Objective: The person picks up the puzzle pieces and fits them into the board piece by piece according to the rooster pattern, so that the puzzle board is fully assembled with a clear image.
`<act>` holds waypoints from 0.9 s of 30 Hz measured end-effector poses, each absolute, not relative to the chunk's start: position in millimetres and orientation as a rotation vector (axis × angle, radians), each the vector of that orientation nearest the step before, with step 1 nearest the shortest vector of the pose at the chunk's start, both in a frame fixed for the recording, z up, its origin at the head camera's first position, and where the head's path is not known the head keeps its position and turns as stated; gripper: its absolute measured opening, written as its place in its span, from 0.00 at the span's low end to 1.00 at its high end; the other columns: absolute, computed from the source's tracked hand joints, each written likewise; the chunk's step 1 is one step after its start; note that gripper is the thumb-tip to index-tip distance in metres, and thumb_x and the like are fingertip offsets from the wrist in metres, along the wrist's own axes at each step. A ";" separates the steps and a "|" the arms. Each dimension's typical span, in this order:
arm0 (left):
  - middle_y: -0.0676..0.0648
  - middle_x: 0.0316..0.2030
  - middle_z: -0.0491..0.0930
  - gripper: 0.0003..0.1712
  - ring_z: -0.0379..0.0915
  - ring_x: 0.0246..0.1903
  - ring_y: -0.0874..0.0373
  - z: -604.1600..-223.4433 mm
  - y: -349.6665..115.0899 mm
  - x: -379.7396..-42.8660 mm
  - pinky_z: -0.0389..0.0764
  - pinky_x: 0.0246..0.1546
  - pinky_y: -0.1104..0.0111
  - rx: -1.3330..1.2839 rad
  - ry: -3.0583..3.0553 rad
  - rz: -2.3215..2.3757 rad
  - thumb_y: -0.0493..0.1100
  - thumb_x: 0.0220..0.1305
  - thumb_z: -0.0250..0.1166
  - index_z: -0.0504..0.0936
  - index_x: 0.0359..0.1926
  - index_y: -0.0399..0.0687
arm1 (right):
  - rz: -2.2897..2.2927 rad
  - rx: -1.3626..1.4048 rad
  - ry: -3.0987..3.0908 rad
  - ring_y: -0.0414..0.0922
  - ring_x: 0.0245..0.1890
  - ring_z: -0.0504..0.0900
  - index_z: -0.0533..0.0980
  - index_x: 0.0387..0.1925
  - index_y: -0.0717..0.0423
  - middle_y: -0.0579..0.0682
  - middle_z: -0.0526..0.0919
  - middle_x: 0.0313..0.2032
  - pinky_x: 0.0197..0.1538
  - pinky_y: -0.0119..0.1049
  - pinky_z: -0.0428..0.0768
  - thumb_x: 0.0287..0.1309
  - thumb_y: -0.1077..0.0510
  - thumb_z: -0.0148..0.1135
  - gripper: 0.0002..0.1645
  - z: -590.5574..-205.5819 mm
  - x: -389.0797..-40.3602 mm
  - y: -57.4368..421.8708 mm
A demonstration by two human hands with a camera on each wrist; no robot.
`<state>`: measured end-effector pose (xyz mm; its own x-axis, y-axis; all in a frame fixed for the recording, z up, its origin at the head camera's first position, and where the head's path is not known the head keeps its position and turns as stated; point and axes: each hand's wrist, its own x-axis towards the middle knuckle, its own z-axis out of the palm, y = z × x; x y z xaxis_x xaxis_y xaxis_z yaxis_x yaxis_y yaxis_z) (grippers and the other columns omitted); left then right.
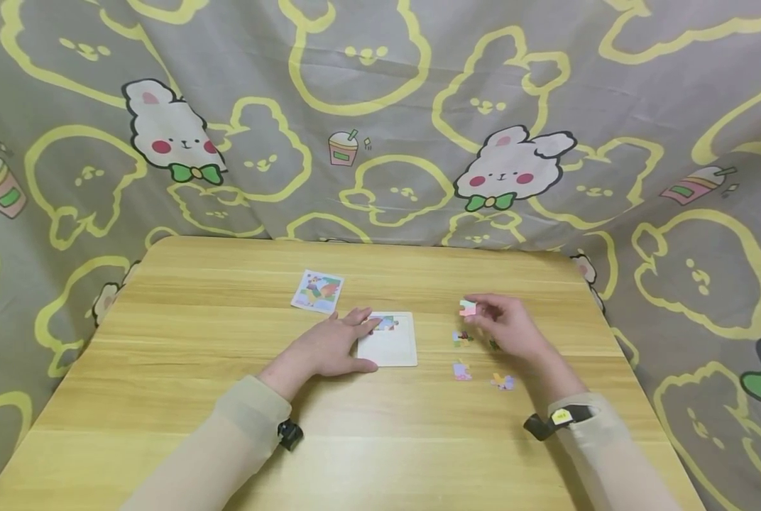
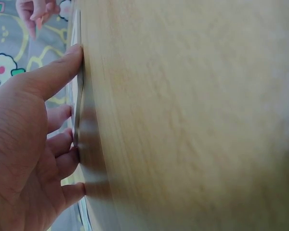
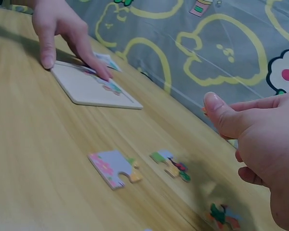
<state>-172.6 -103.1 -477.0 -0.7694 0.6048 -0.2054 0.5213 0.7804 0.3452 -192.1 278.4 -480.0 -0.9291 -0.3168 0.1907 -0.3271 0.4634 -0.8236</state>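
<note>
My right hand (image 1: 511, 326) pinches a small pink and pale green jigsaw piece (image 1: 467, 308) between thumb and fingertips, held over the right part of the table. In the right wrist view, the thumb mostly hides that piece. My left hand (image 1: 338, 346) rests at the left side of a white puzzle board (image 1: 387, 353), thumb by its near edge and fingers spread over its far left part. Joined coloured pieces (image 1: 387, 323) lie along the board's top, partly under the fingers. The left wrist view shows the left thumb and fingertips touching the board's edge.
Several loose jigsaw pieces lie right of the board, among them a pink and lilac piece (image 3: 111, 166) and a green and yellow one (image 3: 168, 163). A printed picture card (image 1: 317, 291) lies behind the left hand. A patterned curtain (image 1: 387, 191) hangs behind the wooden table (image 1: 406, 433).
</note>
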 end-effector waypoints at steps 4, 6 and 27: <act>0.46 0.83 0.50 0.56 0.51 0.80 0.46 -476.0 -102.9 -171.9 0.52 0.78 0.44 0.866 2.665 0.400 0.74 0.66 0.66 0.58 0.84 0.56 | 1.528 0.572 -2.692 0.45 0.28 0.75 0.84 0.59 0.62 0.51 0.81 0.31 0.28 0.30 0.74 0.61 0.63 0.77 0.25 -482.6 -194.2 267.4; 0.46 0.83 0.50 0.56 0.51 0.80 0.47 -475.8 -103.1 -171.7 0.52 0.78 0.44 0.866 2.665 0.399 0.74 0.66 0.66 0.58 0.84 0.56 | 1.542 0.572 -2.707 0.46 0.28 0.75 0.84 0.60 0.61 0.51 0.81 0.31 0.27 0.30 0.74 0.61 0.62 0.77 0.25 -483.0 -195.2 261.7; 0.47 0.84 0.48 0.56 0.50 0.80 0.47 -477.7 -101.8 -173.5 0.51 0.78 0.45 0.852 2.669 0.386 0.75 0.66 0.65 0.57 0.85 0.57 | 1.451 0.799 -2.755 0.46 0.32 0.78 0.85 0.59 0.56 0.45 0.82 0.35 0.35 0.35 0.78 0.65 0.57 0.76 0.22 -497.9 -204.4 204.0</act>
<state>-173.5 -101.8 -477.7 -0.7741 0.5967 -0.2113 0.5124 0.7867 0.3443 -204.4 204.0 -497.9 -0.8739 -0.4587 0.1613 -0.3925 0.4696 -0.7908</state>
